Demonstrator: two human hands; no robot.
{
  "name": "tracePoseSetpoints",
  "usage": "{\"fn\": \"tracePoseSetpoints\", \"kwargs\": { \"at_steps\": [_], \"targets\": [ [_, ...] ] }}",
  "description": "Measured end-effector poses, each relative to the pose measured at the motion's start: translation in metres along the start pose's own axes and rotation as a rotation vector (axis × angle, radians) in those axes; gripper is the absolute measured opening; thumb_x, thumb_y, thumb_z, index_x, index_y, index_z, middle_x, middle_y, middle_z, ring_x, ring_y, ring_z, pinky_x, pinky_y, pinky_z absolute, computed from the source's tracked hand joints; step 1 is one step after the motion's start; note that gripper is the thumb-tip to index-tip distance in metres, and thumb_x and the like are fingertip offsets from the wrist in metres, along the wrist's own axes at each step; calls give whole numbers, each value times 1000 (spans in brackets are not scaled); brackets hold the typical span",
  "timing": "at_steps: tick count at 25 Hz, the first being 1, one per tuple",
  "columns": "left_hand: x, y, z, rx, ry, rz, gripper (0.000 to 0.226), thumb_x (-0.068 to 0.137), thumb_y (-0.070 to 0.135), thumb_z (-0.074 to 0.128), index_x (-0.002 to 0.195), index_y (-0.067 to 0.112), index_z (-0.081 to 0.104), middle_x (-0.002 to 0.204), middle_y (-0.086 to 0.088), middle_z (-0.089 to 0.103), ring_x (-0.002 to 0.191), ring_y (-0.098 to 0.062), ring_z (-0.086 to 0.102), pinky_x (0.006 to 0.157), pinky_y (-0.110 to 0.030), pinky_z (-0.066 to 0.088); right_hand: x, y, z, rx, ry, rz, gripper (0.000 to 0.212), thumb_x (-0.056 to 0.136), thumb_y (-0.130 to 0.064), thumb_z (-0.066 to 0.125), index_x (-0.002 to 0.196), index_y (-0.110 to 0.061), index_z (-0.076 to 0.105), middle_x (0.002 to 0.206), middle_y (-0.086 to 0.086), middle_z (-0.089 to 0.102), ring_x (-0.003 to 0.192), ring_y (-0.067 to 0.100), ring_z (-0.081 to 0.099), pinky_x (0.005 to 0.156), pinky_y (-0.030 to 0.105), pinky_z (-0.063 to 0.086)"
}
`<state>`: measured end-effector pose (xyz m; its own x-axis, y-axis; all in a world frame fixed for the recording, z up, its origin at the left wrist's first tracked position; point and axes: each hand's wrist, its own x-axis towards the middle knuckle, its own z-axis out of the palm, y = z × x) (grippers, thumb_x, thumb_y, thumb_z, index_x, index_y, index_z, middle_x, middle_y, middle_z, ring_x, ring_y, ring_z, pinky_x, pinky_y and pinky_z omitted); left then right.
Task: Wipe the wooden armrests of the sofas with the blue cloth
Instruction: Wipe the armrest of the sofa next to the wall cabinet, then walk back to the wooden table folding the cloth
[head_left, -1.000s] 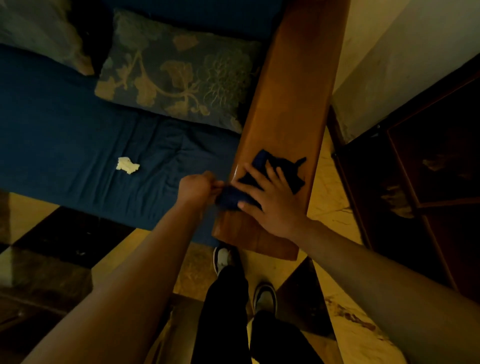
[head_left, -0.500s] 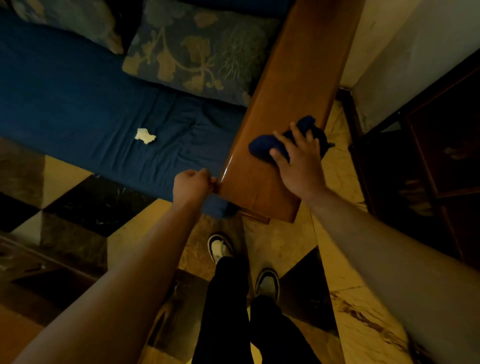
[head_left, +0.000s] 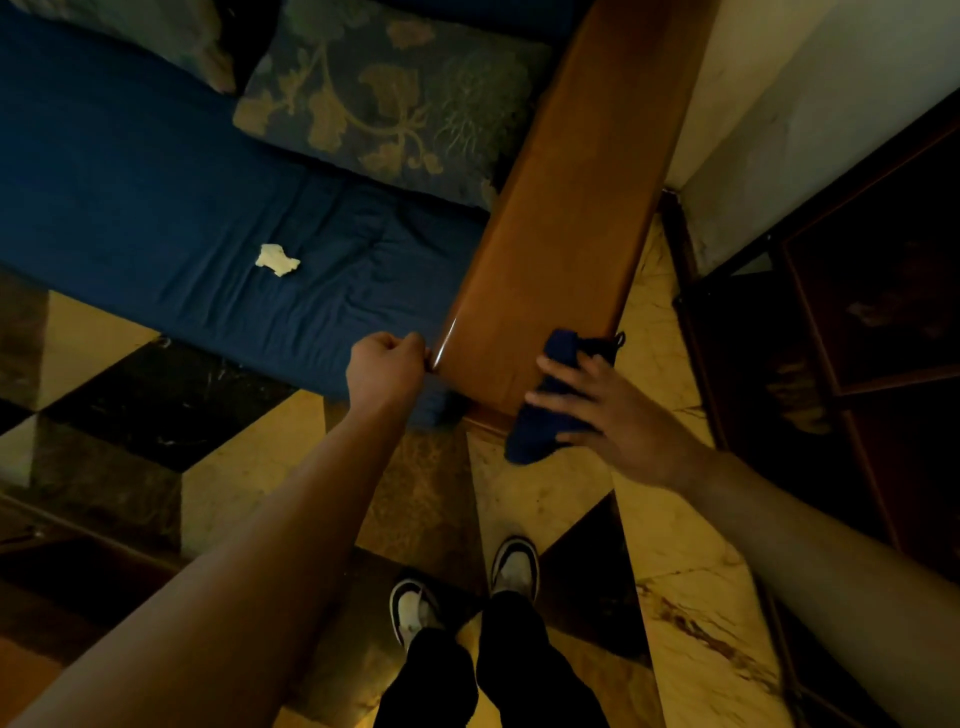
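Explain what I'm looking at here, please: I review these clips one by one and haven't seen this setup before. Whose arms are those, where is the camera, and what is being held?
There is no machine: a person wears a wide-angle camera on the head, looking down past their own arms to their shoes and the tiled floor. The long brown plank running up the picture is the wooden armrest of a blue sofa, which has a patterned cushion and a small pale scrap lying on the seat. The right hand presses the blue cloth over the armrest's near end, where part of it hangs off the edge. The left hand is closed in a fist against the armrest's near left corner; nothing is visible in it.
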<state>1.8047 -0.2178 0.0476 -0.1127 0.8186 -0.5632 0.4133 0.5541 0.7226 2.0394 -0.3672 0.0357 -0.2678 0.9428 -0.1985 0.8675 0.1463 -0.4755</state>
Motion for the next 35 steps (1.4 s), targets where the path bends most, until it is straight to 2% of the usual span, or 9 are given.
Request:
{"fn": "tracePoseSetpoints", "kwargs": {
  "at_steps": [5, 8, 11, 14, 17, 21, 24, 30, 35],
  "targets": [
    [-11, -4, 8, 73, 77, 45, 27, 90, 21, 60, 66, 16, 49, 63, -2, 52, 56, -13, 49, 53, -28, 39, 63, -40, 17, 123, 418, 635, 48, 104, -40, 50, 150, -27, 47, 167, 6, 24, 154, 38, 14, 124, 56, 13],
    [-16, -6, 13, 122, 118, 59, 26, 93, 23, 59, 69, 15, 51, 64, 1, 51, 58, -11, 50, 53, -28, 38, 44, -63, 43, 100, 462, 458, 46, 102, -37, 56, 147, -28, 52, 164, 5, 32, 152, 38, 21, 124, 57, 13],
    [-26, -14, 20, 31, 125, -25, 22, 95, 23, 56, 75, 13, 57, 69, -2, 55, 68, -17, 55, 61, -32, 45, -21, -40, 54, 175, 280, 229, 55, 95, -11, 68, 146, -25, 53, 167, -4, 25, 156, 28, 16, 124, 43, 23],
    [-49, -37, 35, -80, 11, -264, 21, 97, 22, 54, 90, 6, 66, 83, -10, 65, 77, -23, 62, 68, -36, 51, -81, -23, 63, 422, 283, 551, 44, 100, -9, 62, 141, -23, 57, 159, -3, 38, 145, 24, 40, 112, 27, 37],
    [-79, -61, 64, -124, -281, -496, 19, 99, 15, 52, 101, 2, 66, 95, -16, 69, 88, -29, 70, 77, -40, 61, -106, -27, 75, 538, 436, 900, 40, 103, -23, 57, 143, -18, 56, 143, 6, 51, 127, 28, 55, 107, 38, 46],
    [-115, -77, 90, -130, -521, -540, 21, 97, 21, 60, 108, 6, 68, 102, -15, 73, 87, -28, 72, 85, -46, 60, -100, -64, 78, 730, 451, 844, 40, 99, -30, 65, 138, -21, 60, 133, -5, 52, 120, 12, 54, 100, 20, 45],
    [-133, -78, 79, -165, -528, -437, 20, 93, 22, 69, 109, 11, 70, 98, -12, 77, 74, -20, 77, 63, -33, 63, -88, -97, 67, 859, 428, 740, 44, 95, -20, 70, 136, -27, 59, 131, -7, 52, 120, 2, 52, 98, 11, 46],
    [-175, -65, -9, -233, -230, -394, 19, 87, 16, 75, 102, 10, 67, 97, -14, 76, 77, -25, 78, 57, -30, 60, -87, -147, 35, 1191, 114, 630, 78, 78, -23, 81, 144, -37, 42, 142, -15, 47, 131, 8, 52, 107, 36, 51],
    [-245, -73, -115, -346, -89, -365, 19, 90, 11, 71, 108, 8, 64, 107, -18, 71, 95, -33, 73, 74, -41, 62, -81, -189, 9, 928, -414, 423, 69, 71, -45, 83, 133, -45, 52, 128, -16, 59, 112, 1, 64, 98, 32, 56]
  ]
}}
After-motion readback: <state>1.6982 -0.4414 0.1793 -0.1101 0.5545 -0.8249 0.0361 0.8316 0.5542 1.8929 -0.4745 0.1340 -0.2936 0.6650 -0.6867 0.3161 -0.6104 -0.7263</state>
